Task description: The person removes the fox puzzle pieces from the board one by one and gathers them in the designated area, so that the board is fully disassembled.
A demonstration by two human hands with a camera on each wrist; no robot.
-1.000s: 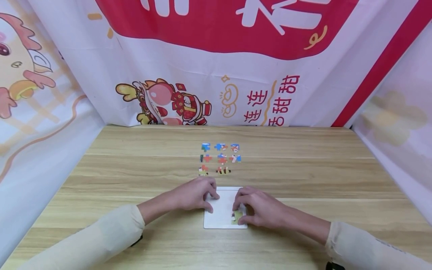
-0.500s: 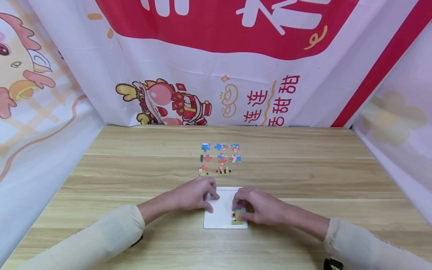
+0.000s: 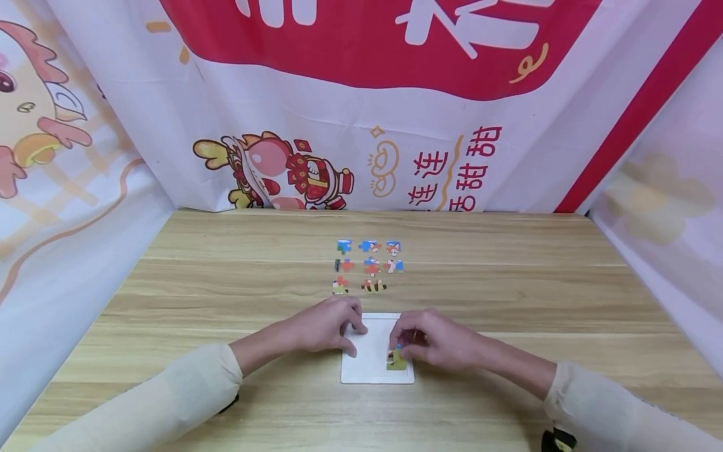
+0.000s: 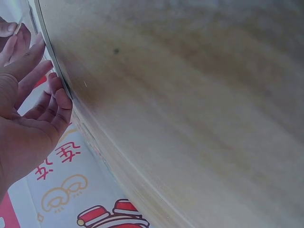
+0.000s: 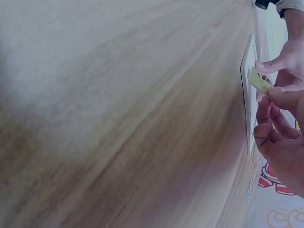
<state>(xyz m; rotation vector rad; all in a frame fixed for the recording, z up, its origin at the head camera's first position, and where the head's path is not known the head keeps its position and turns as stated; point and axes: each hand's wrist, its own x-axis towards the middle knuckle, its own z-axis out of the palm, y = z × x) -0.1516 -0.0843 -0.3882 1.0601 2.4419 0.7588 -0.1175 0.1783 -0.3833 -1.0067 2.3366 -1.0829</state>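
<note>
A white puzzle board (image 3: pixel 367 370) lies on the table in front of the person. My right hand (image 3: pixel 432 339) pinches a green puzzle piece (image 3: pixel 397 361) between thumb and fingers over the board's lower right part. In the right wrist view the same puzzle piece (image 5: pixel 260 81) is tilted, its near edge raised off the board. My left hand (image 3: pixel 330 323) rests on the board's left side, thumb and forefinger spread apart on its surface. The left wrist view shows the left hand's fingers (image 4: pixel 61 99) loosely bent at the board's edge.
Several loose puzzle pieces (image 3: pixel 371 265) lie in rows beyond the board, blue, orange and striped. The wooden table (image 3: pixel 226 263) ends at a printed cloth (image 3: pixel 339 107) at the back, with cloth walls on both sides.
The green piece, lying in the board's lower right corner before, has come up a little and shifted slightly away from the near edge in my right hand. My left hand stays still.
</note>
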